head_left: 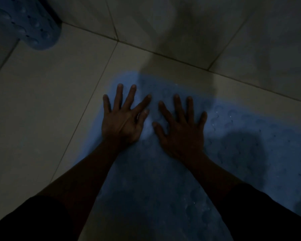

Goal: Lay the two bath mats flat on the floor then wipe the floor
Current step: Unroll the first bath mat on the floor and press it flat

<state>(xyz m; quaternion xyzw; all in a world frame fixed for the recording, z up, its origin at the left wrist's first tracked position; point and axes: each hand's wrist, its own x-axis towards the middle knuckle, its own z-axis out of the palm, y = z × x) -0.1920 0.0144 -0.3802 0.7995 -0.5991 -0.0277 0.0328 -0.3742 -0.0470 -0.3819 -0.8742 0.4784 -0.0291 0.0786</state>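
Note:
A blue rubber bath mat (241, 140) with a bumpy pattern lies flat on the pale tiled floor (42, 105), filling the centre and right of the dim view. My left hand (123, 117) rests palm down on the mat near its left edge, fingers spread. My right hand (181, 129) presses flat on the mat beside it, fingers also apart. Neither hand holds anything. A second blue bath mat (30, 23) shows at the top left corner, with only its rounded end in view; whether it lies flat I cannot tell.
The room is very dark. The base of a tiled wall (198, 23) runs across the top, meeting the floor along a dark grout line. Bare tiles stretch to the left of the mat. Dark sleeves cover my forearms at the bottom edge.

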